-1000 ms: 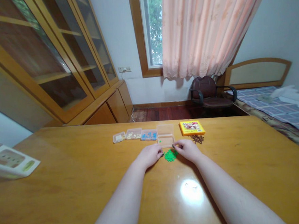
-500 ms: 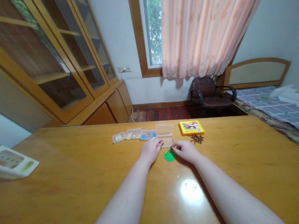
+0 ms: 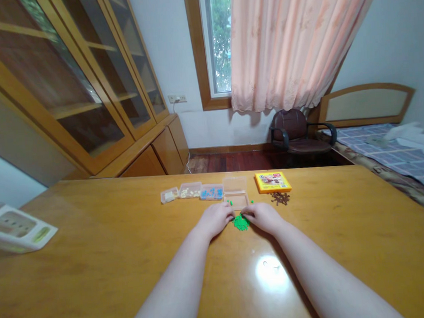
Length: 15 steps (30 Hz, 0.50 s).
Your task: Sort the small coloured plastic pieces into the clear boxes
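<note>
A small heap of green plastic pieces [image 3: 241,223] lies on the table between my hands. My left hand [image 3: 216,219] reaches its left edge, fingers bent together at the tips. At the heap's upper right, my right hand [image 3: 262,216] has thumb and fingers pinched close. Whatever sits between either hand's fingertips is too small to make out. Just beyond the heap is a clear plastic box [image 3: 236,201], its lid raised at the back. A few loose green bits [image 3: 252,201] show near the box's sides, just past my hands.
Left of the clear box stand a box of blue pieces [image 3: 211,192], a box of cream pieces [image 3: 190,190] and a smaller box [image 3: 169,195]. Brown pieces [image 3: 280,198] lie before a yellow package [image 3: 272,182]. A white device [image 3: 17,228] is at far left.
My left hand has come back from the clear box to the green heap. My right hand's fingertips moved slightly down into the heap. Loose green bits now show beside the box.
</note>
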{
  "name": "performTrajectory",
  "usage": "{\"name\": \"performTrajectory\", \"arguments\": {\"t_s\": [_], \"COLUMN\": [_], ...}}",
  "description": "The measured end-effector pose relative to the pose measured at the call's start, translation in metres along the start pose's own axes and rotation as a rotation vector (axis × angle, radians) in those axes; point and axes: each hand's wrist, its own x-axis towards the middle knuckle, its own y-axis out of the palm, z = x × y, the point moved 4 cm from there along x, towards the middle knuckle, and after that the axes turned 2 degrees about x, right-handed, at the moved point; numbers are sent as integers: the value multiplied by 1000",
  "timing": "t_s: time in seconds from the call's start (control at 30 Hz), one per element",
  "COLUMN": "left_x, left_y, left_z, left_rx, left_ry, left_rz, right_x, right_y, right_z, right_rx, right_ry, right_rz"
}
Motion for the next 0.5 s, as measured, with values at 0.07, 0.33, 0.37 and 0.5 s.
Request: {"name": "performTrajectory", "arguments": {"t_s": [0.07, 0.33, 0.37, 0.5], "left_x": [0, -2, -2, -2], "left_y": [1, -4, -4, -4], "left_z": [0, 0, 0, -1], "left_rx": [-5, -50, -47, -14], "left_ry": [-9, -60, -64, -55], "left_rz": [6, 17, 20, 28], "right_x": [0, 1, 1, 0], "right_y": [0, -6, -7, -11], "right_z": [0, -19, -21, -33], "right_rx": [-10, 177, 184, 171], "right_ry": [5, 177, 202, 379], "right_rz": [-15, -306, -308, -349]}}
